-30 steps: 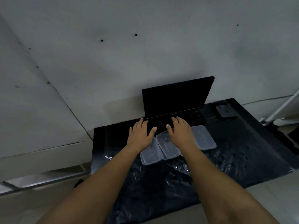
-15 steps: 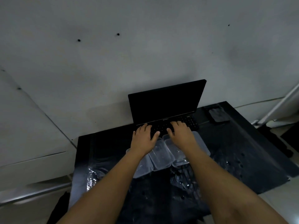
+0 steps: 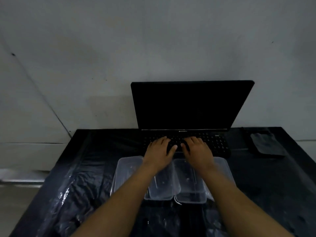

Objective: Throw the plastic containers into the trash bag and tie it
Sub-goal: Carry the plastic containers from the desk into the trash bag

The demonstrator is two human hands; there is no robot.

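Note:
Several clear plastic containers lie side by side on the table in front of the laptop: a left container, a middle container and a right container; my forearms cover parts of them. Black shiny trash bag plastic is spread flat over the table under them. My left hand and my right hand rest with fingers spread on the laptop keyboard, just beyond the containers, holding nothing.
An open black laptop with a dark screen stands at the back of the table against a grey wall. A dark flat object lies to its right. The table's left edge drops off to the floor.
The view has swung and moved closer, so the laptop and containers sit square and larger. Both hands have stayed on the keyboard.

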